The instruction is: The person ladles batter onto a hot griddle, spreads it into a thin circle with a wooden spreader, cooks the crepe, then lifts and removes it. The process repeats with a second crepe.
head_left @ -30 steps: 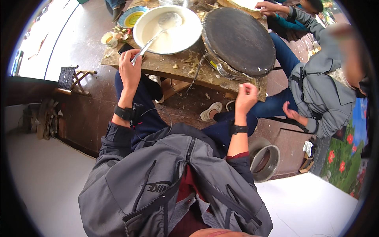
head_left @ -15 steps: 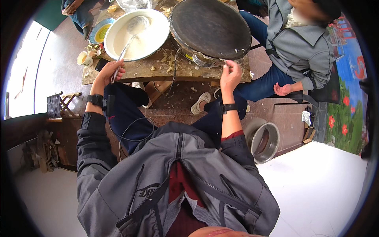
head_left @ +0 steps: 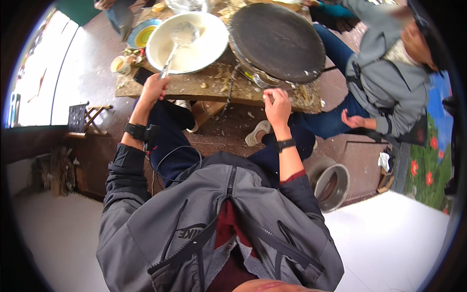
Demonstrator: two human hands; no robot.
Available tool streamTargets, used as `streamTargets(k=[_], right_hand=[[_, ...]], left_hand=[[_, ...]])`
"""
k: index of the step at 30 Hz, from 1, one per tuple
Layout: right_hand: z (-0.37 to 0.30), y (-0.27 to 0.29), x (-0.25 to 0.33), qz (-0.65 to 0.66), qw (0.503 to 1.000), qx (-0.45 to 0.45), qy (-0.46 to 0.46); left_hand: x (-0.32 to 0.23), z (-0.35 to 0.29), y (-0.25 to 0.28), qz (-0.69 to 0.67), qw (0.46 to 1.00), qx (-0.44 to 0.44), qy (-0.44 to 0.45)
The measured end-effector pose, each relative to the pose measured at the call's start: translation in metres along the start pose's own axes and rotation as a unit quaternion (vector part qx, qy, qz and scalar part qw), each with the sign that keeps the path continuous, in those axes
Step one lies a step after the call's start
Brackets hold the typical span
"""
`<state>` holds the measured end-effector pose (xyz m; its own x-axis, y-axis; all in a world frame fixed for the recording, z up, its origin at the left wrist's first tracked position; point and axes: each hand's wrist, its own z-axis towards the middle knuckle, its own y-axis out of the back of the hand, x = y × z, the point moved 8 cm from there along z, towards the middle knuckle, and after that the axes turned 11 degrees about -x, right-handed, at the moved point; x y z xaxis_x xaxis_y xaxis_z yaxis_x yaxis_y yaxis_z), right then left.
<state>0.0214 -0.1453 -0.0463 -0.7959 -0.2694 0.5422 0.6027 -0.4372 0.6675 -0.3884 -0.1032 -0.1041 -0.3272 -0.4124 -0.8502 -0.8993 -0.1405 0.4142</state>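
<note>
Closest to me on the feed is the right hand, held up just off the near edge of the bench, fingers loosely curled in toward the thumb. Can't tell from here whether the tips actually meet or if there's something tiny between them.

Over on the other side, the left hand is wrapped snugly around the end of a long-handled metal ladle, no gap that I can see. The relation that matters most to me: the ladle's long axis runs forward from that fist and tilts a bit right, so its head sits inside the big white basin, down at the pale, creamy liquid. The basin is ahead and slightly right of the left hand, which is clearly the nearer of my two.

Right next to the basin, on its right, is the round dark griddle, pretty much straight ahead of the right hand and nearer to that one. I get a small gap between hand and plate.

Left of the basin there's a black phone near my fist, then a paper cup, and farther back a blue-rimmed dish with something yellow in it.
</note>
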Motion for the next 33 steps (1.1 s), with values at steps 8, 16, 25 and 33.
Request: streamTargets(k=[8, 16, 25, 33], right_hand=[[-0.016, 0.026, 0.007, 0.031, 0.994, -0.084, -0.065], [-0.024, 0.073, -0.012, 0.082, 0.976, -0.091, -0.178], [-0.124, 0.243, -0.114, -0.126, 0.904, -0.285, -0.293], [-0.349, 0.400, -0.232, -0.391, 0.746, -0.207, -0.498]], left_hand=[[-0.018, -0.020, 0.020, 0.239, 0.943, -0.146, -0.178], [-0.020, -0.038, 0.008, 0.191, 0.974, -0.042, -0.118], [-0.022, -0.043, -0.012, -0.134, 0.959, 0.224, 0.109], [-0.013, -0.038, -0.002, -0.322, 0.870, 0.252, 0.277]])
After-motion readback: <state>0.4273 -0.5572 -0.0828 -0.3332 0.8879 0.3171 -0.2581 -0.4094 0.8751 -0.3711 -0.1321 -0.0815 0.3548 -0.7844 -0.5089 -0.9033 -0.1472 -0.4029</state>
